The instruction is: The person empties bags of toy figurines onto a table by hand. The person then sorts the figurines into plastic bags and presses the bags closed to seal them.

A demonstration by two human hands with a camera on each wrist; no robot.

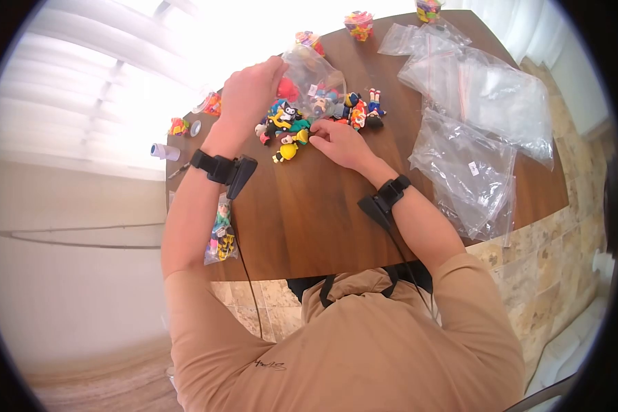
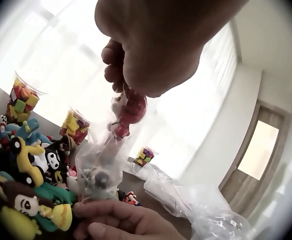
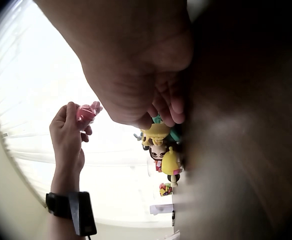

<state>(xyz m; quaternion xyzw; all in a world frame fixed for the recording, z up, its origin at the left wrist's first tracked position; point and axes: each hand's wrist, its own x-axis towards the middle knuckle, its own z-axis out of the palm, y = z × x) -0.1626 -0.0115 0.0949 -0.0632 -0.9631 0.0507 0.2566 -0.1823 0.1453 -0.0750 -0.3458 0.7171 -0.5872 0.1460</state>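
Observation:
My left hand (image 1: 253,88) is raised over the far side of the pile and pinches a red figurine (image 2: 134,107), with clear plastic around it. Below it, a clear plastic bag (image 2: 100,167) stands with a few figurines showing through. My right hand (image 1: 345,144) lies low on the table, its fingers loosely bent at the near edge of the pile. Its fingertips are right beside the bag's bottom and a figurine in a yellow dress (image 2: 61,215). Colourful toy figurines (image 1: 281,120) lie heaped between the hands, among them a yellow-hooded one (image 1: 286,152).
Several clear cups of bright pieces (image 1: 358,26) stand along the table's far edge. Flat plastic bags (image 1: 470,165) spread over the right side. A filled bag of figurines (image 1: 221,237) lies at the near left, and a white bottle (image 1: 163,151) at the left edge.

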